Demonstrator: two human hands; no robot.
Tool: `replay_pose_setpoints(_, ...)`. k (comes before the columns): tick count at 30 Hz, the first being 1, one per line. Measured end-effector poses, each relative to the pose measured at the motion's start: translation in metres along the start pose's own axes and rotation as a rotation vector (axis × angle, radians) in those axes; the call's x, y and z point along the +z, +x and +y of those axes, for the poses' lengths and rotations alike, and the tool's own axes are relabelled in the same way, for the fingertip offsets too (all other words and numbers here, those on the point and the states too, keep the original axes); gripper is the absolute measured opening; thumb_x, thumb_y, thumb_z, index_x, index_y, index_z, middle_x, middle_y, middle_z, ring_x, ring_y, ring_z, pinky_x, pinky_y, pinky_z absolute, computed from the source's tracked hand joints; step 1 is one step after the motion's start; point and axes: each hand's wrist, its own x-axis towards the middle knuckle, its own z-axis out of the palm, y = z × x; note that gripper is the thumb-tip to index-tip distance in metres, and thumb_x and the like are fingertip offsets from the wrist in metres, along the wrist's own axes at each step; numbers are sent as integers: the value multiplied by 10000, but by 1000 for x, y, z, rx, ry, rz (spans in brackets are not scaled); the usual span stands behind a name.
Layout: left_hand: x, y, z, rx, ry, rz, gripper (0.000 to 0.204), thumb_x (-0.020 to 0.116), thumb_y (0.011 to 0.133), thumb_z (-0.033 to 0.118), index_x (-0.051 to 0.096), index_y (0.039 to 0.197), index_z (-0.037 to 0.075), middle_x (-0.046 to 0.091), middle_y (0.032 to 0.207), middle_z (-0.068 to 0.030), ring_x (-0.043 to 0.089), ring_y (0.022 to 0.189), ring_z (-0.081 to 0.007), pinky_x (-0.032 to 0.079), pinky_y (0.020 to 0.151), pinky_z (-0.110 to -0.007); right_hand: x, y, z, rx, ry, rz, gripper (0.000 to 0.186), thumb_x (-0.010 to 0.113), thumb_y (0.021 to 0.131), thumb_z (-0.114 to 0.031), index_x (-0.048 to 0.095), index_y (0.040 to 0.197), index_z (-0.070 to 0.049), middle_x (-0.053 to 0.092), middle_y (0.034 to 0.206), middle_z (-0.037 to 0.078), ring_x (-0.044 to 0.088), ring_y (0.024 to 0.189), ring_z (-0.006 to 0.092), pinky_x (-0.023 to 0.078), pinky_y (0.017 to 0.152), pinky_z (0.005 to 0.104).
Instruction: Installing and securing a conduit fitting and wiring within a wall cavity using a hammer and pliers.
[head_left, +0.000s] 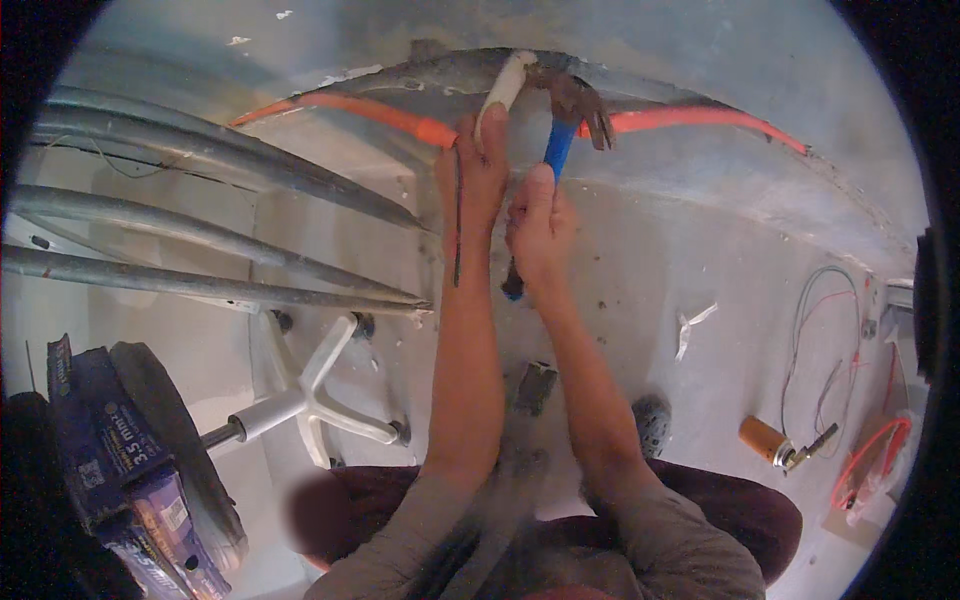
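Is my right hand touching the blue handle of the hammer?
Touching. The head view shows the right hand closed around the blue handle, which sticks out above and below the grip.

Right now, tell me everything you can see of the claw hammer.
The claw hammer has a brown, worn-looking head, apparently metal, with a forked claw on its right, and a blue handle with a dark lower end. The right hand grips it, thumb along the handle, head toward the picture's top, just right of the white rod. Whether head and rod touch is unclear.
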Motion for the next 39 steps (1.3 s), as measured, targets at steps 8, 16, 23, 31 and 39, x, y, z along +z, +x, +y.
replay_pose_setpoints(8,7,6,-11,18,-50,54,578,501,1007,511,622,975,-53,619,842,-299,622,785,-461,474,670,-496,8,13,-8,23,-201,-2,480,411,1061,-503,428,761,-128,377,573,-45,372,465,77,307,426,261)
replay_pose_setpoints(16,-2,1,-4,-23,-13,91,488,550,996,469,644,963,-9,616,761,-240,618,722,-428,469,651,-489,-2,-31,-35,-14,277,10,465,386,1075,-471,417,786,-108,388,627,-18,373,519,86,329,456,260)
replay_pose_setpoints(23,2,-20,20,41,-153,49,459,568,993,449,620,981,-7,614,740,-237,620,694,-409,464,613,-455,-9,-26,-26,46,245,53,401,401,1087,-349,450,764,-116,438,623,-47,400,525,58,325,452,256)
replay_pose_setpoints(31,8,-7,17,78,-42,35,522,548,1002,470,583,885,-38,562,656,-238,543,605,-400,449,590,-450,-12,-8,-7,52,-65,51,457,387,1074,-466,431,800,-103,414,622,-20,389,507,79,342,456,259)
replay_pose_setpoints(39,5,-7,24,-11,-129,-11,500,556,1008,449,590,900,-38,574,681,-256,538,609,-397,454,603,-454,-3,-3,-8,-19,-19,33,496,406,1060,-507,442,758,-115,422,615,-35,424,516,74,337,447,258)
